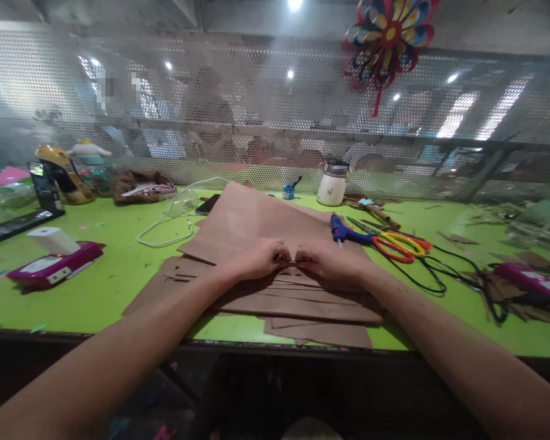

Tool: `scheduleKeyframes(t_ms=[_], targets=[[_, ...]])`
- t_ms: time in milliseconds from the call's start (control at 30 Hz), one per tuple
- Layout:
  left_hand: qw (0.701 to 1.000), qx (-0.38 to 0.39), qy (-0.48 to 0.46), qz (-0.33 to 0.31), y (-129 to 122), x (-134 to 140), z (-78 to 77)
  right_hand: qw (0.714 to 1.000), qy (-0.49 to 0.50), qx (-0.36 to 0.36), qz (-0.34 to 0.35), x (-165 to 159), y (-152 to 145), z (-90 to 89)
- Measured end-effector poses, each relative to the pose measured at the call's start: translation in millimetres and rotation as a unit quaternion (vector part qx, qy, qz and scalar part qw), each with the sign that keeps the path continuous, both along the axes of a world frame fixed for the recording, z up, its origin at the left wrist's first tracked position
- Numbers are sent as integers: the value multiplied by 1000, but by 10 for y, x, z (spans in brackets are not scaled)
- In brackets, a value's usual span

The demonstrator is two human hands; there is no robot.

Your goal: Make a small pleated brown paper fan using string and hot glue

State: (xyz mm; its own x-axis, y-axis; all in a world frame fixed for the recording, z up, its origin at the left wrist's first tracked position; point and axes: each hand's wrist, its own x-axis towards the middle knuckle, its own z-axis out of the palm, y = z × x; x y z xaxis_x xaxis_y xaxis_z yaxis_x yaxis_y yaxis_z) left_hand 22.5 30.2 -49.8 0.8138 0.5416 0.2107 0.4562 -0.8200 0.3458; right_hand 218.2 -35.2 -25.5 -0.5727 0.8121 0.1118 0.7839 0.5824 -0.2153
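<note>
Both hands meet over a pile of brown kraft paper (238, 214) on the green table. My left hand (266, 255) is closed, its thumb and fingers pinching a narrow brown paper strip (293, 264). Close beside it, my right hand (318, 260) pinches the same strip, with a small gap between the two hands. Under and in front of the hands lie several cut or folded layers of brown paper (297, 305). One large sheet rises at an angle behind them. Part of the strip is hidden by the fingers.
Right of the paper lie a blue glue gun (346, 231), scissors with red and yellow handles (401, 244) and a black cord (433, 284). A white jug (332, 183) and a blue jar (288, 192) stand behind. Purple power strips (55, 266) flank both sides; a white cable (165, 220) curves at left.
</note>
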Motion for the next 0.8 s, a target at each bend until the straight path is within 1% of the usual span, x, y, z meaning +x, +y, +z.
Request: scheduleKeyframes(t_ms=[200,300,433,600,700,800], targets=[[1000,-3,6,-1,-9,-5,45,1000,-19,-13,-12,101,3,-8],[1000,-2,19,0,-16,-14,66,1000,-22,-12,-6,136,3,-11],[998,5,52,-19,-21,-37,102,999,-32,-20,0,173,26,-24],[997,16,67,-34,-30,-67,142,998,-47,-22,24,200,44,-30],[997,14,71,-36,-40,-74,159,997,-67,-9,21,183,-3,-3],[997,9,63,-42,-50,-76,177,996,-89,23,1,143,-70,25]])
